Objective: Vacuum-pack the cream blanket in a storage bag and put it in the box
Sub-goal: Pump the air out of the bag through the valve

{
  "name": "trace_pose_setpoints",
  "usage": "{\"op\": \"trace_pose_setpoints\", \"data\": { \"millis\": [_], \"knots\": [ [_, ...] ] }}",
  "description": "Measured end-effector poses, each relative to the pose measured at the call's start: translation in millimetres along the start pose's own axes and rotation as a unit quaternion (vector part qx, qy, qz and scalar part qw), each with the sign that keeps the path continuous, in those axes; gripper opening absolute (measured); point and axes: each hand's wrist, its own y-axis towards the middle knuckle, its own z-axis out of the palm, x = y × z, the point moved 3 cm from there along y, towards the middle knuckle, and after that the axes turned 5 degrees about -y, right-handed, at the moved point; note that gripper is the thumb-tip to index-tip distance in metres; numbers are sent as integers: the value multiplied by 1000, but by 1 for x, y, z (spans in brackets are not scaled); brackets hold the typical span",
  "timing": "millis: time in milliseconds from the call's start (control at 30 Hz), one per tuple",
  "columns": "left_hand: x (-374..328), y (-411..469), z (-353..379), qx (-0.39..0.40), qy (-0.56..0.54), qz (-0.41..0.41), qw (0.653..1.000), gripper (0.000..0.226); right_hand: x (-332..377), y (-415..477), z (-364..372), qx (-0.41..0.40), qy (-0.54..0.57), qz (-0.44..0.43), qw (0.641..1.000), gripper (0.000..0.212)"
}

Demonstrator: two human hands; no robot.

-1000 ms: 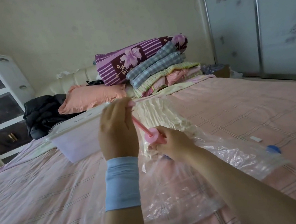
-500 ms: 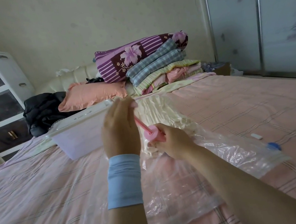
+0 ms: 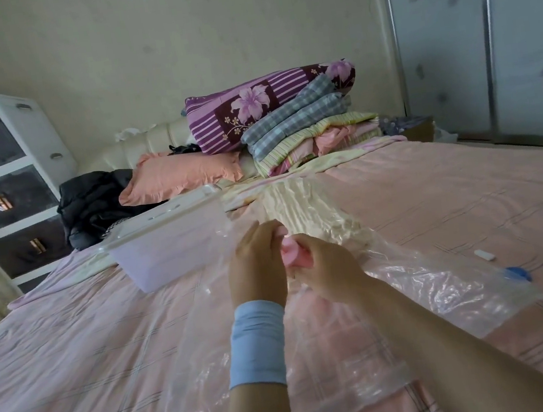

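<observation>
The cream blanket [image 3: 308,211] lies crinkled and flattened inside a clear plastic storage bag [image 3: 429,288] spread over the pink bed. A pink hand pump [image 3: 295,252] stands on the bag just in front of the blanket. My left hand [image 3: 257,263] grips the pump's handle end, which it hides. My right hand [image 3: 326,267] holds the pump's body down at the bag. A translucent white box [image 3: 172,250] with its lid on sits on the bed to the left of my hands. A blue cap [image 3: 517,274] lies at the bag's right edge.
Folded bedding and a purple flowered pillow [image 3: 270,105] are stacked at the bed's head, beside a pink pillow [image 3: 179,173] and dark clothes [image 3: 90,202]. A white drawer unit [image 3: 0,179] stands at left. Wardrobe doors [image 3: 483,39] are at right. A small white clip [image 3: 484,254] lies on the bedspread.
My left hand has pushed the pump's handle down; the pink rod seen earlier is now hidden. Both hands now sit close together on the pump.
</observation>
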Motion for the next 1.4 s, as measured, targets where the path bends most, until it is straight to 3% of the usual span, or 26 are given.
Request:
{"op": "trace_pose_setpoints", "data": {
  "millis": [133, 233, 300, 400, 467, 567, 667, 767, 833, 900, 1033, 1100, 1267, 1400],
  "knots": [
    [-34, 26, -40, -180, 17, 140, 974, 14, -5, 3, -9, 11, 22, 20, 1000, 41],
    [-37, 27, -42, -250, 10, 123, 960, 16, -8, 1, -7, 18, 22, 22, 999, 41],
    [-23, 19, -23, -201, -5, 92, 975, 17, -8, 1, -4, 8, 25, 24, 999, 40],
    [3, -6, 15, -5, -23, 3, 1000, 15, -7, 0, -3, 7, 26, 18, 999, 30],
    [11, -13, 18, 34, -7, -38, 999, 13, -5, 0, 1, 18, 24, 12, 999, 24],
    [-5, 2, -2, -27, 11, 31, 999, 14, -5, 0, -1, 0, 17, 13, 1000, 35],
    [-37, 25, -35, -148, 4, 136, 980, 14, -11, 3, -8, 15, 47, 32, 998, 39],
    [-54, 31, -54, -237, 8, 160, 958, 15, -15, 1, -9, 23, 61, 36, 997, 40],
    [-46, 29, -46, -252, 3, 144, 957, 16, -14, 0, -7, 27, 53, 34, 998, 42],
    [-27, 19, -25, -202, -1, 113, 973, 16, -12, 0, -5, 22, 42, 32, 998, 42],
    [1, -12, 16, 11, -10, 29, 999, 17, -8, -2, -4, 16, 37, 10, 999, 21],
    [-2, -13, 15, 27, -3, 24, 999, 17, -7, -3, -4, 19, 40, 10, 999, 21],
    [-49, 24, -33, -150, 17, 148, 977, 20, -11, -1, -18, 21, 51, 28, 998, 38],
    [-58, 28, -46, -251, 17, 153, 956, 19, -13, -2, -16, 29, 54, 31, 998, 39]
  ]
}}
